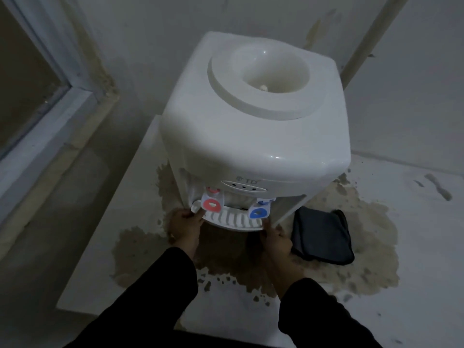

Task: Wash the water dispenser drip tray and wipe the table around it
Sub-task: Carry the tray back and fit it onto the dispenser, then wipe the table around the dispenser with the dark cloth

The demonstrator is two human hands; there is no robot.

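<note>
Gripping the white slotted drip tray point(232, 220) at both ends, left hand point(184, 228) and right hand point(275, 241) curling fingers round its rim. Sitting under the red tap point(212, 201) and blue tap point(258, 212) of the tabletop water dispenser point(253, 136). Lying just beside on the stained white table point(376, 310), a folded dark cloth point(322, 236).

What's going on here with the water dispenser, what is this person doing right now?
A person in black sleeves grips the white slotted plastic drip tray at both ends, left hand under the red tap, right hand under the blue tap. The tray still sits in the white tabletop water dispenser. A folded dark cloth lies to the right on the stained white table, not yet wiped.
</note>
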